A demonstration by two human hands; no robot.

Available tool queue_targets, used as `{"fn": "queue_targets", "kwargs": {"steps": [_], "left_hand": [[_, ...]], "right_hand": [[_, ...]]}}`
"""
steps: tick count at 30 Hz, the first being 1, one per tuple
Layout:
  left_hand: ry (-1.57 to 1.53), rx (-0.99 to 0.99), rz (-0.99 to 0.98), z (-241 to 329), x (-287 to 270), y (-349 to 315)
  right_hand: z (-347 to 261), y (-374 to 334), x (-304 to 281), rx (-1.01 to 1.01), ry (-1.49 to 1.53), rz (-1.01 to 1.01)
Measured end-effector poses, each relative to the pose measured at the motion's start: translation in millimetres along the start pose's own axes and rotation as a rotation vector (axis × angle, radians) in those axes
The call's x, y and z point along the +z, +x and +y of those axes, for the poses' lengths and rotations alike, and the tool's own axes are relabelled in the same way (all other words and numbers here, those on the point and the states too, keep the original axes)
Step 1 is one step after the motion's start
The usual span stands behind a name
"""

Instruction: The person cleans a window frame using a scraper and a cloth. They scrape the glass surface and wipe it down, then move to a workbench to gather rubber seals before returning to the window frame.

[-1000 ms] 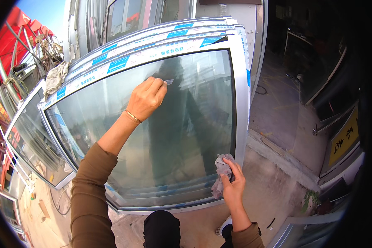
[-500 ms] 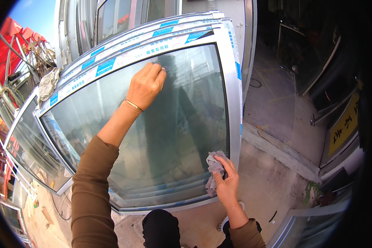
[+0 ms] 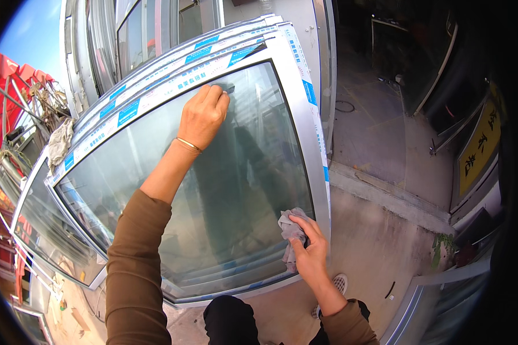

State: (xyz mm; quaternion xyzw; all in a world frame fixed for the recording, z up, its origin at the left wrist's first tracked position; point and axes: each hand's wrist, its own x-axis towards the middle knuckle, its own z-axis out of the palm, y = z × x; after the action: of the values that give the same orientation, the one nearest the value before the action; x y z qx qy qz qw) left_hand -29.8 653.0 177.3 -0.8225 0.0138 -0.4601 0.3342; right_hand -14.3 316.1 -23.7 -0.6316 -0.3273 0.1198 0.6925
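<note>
Near the top edge of a framed glass pane [image 3: 213, 190], the person's left hand [image 3: 204, 110] has its fingers curled and pressed together, seemingly pinching a small thin piece [image 3: 231, 88] of which too little shows to name. By the pane's lower right corner, the right hand [image 3: 309, 247] pinches a crumpled greyish cloth [image 3: 289, 230] between thumb and fingers; whether it touches the glass is hard to tell. That bunched grip probably keeps loose folds from hanging away. The pale metal frame [image 3: 300, 121] leans at the front of a stack [image 3: 207, 41] of similar ones, likely set together to save room while leaving this face within reach. Blue-and-white printed film [image 3: 129, 113] covers the upper edges, presumably against scratches, its lettering repeating along the strip. Dark characters also mark a yellow sign [image 3: 479, 146] at far right, beside a dim interior [image 3: 374, 69].
</note>
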Motion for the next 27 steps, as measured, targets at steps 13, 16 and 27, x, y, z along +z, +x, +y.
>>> {"fn": "queue_targets", "kwargs": {"steps": [13, 16, 27], "left_hand": [[0.022, -0.020, -0.010, 15.8, 14.9, 32.6], [-0.015, 0.167, -0.007, 18.9, 15.3, 36.5], [-0.032, 0.154, 0.032, 30.5, 19.9, 47.5]], "right_hand": [[-3.1, -0.1, -2.7, -0.022, -0.042, 0.027], [-3.4, 0.2, -5.2, -0.007, -0.035, 0.014], [-4.7, 0.5, -8.5, 0.000, -0.019, 0.054]]}}
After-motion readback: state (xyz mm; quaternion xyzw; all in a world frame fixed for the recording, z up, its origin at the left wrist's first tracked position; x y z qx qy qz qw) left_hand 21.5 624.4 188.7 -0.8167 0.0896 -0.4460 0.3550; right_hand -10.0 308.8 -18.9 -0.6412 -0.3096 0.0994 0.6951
